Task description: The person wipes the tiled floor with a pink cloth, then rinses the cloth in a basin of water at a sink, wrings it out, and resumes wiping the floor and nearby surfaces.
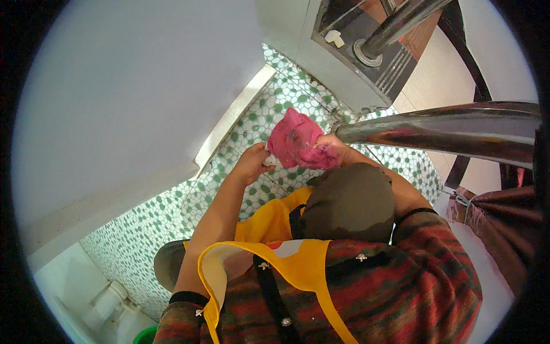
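Note:
My right hand (333, 142) grips a crumpled pink cloth (292, 139) with dark stains, though it could also be a thin bag. Part of the pink material is bunched under my fingers, and the rest spreads out to the left above the floor. My left hand (252, 165) is at the left edge of the pink cloth, pinching a small whitish thing (270, 161), blurred and partly covered by the fingers. Below the hands are my bent knee in dark trousers (350, 206) and a yellow apron (266, 219).
White-and-green pebble-pattern tiles (258, 189) cover the floor. A pale panel (142, 86) stands close on the left. At right are a thick metal pole (438, 127), a dark step (365, 56) with another pole, and a tied brown curtain (494, 219). A green container (146, 335) shows at lower left.

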`<state>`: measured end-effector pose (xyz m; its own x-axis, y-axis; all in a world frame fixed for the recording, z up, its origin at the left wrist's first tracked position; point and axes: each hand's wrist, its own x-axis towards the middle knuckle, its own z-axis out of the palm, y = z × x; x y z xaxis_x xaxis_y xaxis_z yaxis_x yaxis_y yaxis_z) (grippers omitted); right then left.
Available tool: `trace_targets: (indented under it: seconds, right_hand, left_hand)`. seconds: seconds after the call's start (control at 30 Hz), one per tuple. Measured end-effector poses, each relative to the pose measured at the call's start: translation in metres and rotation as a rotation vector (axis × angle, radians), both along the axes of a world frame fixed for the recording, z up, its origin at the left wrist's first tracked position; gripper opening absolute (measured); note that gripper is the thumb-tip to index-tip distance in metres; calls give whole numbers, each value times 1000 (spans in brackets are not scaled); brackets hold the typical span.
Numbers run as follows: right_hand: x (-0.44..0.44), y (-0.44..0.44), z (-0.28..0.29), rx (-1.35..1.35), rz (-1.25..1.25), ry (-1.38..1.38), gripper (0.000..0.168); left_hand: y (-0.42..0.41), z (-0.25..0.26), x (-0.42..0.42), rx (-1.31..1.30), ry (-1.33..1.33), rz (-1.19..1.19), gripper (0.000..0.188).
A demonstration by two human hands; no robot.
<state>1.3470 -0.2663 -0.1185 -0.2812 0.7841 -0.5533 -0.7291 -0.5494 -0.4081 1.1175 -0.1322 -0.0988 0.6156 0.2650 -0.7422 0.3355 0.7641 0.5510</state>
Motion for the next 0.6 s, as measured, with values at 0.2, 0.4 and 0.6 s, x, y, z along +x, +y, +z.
trace_targets:
  seconds: [0.2,0.4,0.6]
  right_hand:
    - [-3,-19,-34,-127,212,77,15]
    - [-20,-20,-34,-35,34,-299,38]
    - [-9,-3,7,223,31,-408,79]
  left_hand:
    - [-11,-1,9,101,27,-134,28]
    - [-16,-7,16,146,65,-205,30]
    - [-20,3,24,266,-9,-179,34]
